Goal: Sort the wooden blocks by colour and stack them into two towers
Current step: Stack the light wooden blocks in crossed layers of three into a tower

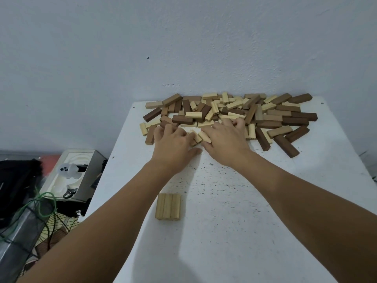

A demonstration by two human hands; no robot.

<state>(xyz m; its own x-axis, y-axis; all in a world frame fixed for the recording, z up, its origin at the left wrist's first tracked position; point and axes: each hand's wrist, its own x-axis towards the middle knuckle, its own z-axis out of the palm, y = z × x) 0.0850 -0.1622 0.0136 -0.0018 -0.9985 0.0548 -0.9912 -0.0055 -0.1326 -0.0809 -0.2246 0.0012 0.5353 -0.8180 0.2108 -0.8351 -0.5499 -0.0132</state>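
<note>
Head view looks down on a white table (234,221) pushed against a pale wall (183,37). Along its far edge lies a loose heap of wooden blocks (265,115), light and dark mixed together. Both hands reach into the near side of that heap. The left hand (173,148) lies palm down, its fingers curled among the blocks; whether its grip holds one I cannot tell. The right hand (226,139) pinches a pale block (204,136) between thumb and fingers. Nearer the person, three light blocks (168,206) lie side by side, touching, as a flat row. Left of the table sits a cluttered box (85,160) and green wire (47,203).
</note>
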